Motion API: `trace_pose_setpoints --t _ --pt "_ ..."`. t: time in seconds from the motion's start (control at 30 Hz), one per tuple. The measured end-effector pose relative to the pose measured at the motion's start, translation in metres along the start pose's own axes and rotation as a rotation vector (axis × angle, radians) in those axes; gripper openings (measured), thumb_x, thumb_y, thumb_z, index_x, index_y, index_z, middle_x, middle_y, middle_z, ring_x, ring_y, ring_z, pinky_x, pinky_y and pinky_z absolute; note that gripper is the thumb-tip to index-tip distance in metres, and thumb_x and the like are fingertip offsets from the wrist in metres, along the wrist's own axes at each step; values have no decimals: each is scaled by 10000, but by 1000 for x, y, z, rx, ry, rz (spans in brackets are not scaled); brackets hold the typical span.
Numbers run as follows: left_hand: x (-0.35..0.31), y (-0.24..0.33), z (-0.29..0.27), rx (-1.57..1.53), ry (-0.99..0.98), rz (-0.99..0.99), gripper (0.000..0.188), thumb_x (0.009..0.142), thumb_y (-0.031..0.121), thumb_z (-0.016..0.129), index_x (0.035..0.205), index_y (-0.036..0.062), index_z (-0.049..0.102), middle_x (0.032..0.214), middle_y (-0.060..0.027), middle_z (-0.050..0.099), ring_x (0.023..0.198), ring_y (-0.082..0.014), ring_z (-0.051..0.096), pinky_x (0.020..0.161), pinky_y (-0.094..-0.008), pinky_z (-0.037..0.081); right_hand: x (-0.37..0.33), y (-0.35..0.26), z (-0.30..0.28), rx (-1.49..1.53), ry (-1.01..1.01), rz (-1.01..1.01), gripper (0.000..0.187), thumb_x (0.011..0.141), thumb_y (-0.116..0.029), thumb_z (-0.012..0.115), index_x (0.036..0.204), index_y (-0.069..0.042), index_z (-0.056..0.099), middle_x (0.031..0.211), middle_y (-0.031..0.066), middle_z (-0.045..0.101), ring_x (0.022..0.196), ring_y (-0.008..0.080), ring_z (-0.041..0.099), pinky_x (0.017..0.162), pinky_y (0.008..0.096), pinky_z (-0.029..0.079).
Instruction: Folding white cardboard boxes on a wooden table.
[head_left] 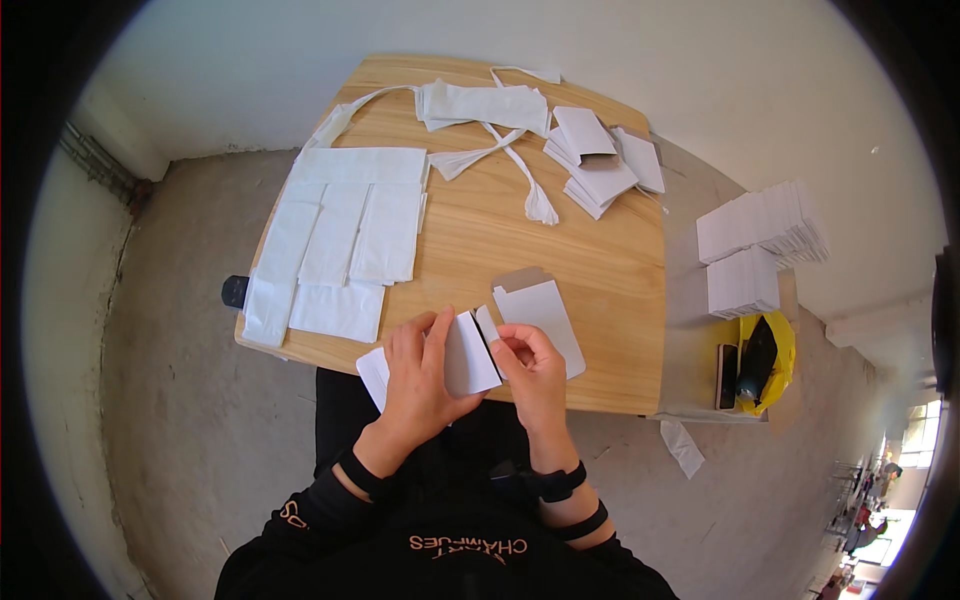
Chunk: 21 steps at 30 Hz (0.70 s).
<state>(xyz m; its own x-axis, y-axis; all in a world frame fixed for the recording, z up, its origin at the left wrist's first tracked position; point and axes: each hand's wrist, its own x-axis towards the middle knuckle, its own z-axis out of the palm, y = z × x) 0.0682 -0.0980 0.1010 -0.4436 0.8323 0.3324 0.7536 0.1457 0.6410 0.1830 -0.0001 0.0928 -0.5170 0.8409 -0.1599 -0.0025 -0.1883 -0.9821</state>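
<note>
White carton (466, 360) was held at the near edge of the desk (615, 285), between both hands.
Body was clasped by the left hand (418, 375), fingers and thumb around it; the flap (486, 322) at its right end was pinched by the right hand (535, 375), nearer the dark slit (487, 347), which was angled away and leftward.

held carton (468, 358): white | tabletop (615, 280): tan woodgrain | bag (784, 365): yellow | sleeve (325, 505): black

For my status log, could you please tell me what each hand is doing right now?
Left hand: closed, holding the white rectangular cardboard box.
Right hand: thumb and fingers closed at that box's narrow white end flap.
</note>
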Motion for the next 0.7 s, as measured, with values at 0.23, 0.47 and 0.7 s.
trace_pose_setpoints --t 0.23,0.47,0.7 --pt "1 -1 0 51 4 17 971 520 185 837 1348 25 354 1183 -195 421 1074 -370 423 913 -461 335 -4 -14 5 -290 31 -166 191 823 -26 659 1011 0 637 834 21 549 806 105 575 663 217 475" --pt "1 -6 2 -2 47 -94 1003 534 204 842 1374 19 327 1192 -192 418 1088 -362 415 922 -462 334 -10 -6 9 -304 -78 -303 283 841 -55 631 1123 -31 626 947 106 543 839 174 566 674 262 504" --pt "0 -10 0 -14 56 -126 1022 532 205 847 1382 20 311 1189 -196 412 1095 -364 408 931 -457 334 -16 -10 15 -226 -243 -146 413 875 -6 567 1283 -45 514 1084 81 445 992 143 488 767 232 491"
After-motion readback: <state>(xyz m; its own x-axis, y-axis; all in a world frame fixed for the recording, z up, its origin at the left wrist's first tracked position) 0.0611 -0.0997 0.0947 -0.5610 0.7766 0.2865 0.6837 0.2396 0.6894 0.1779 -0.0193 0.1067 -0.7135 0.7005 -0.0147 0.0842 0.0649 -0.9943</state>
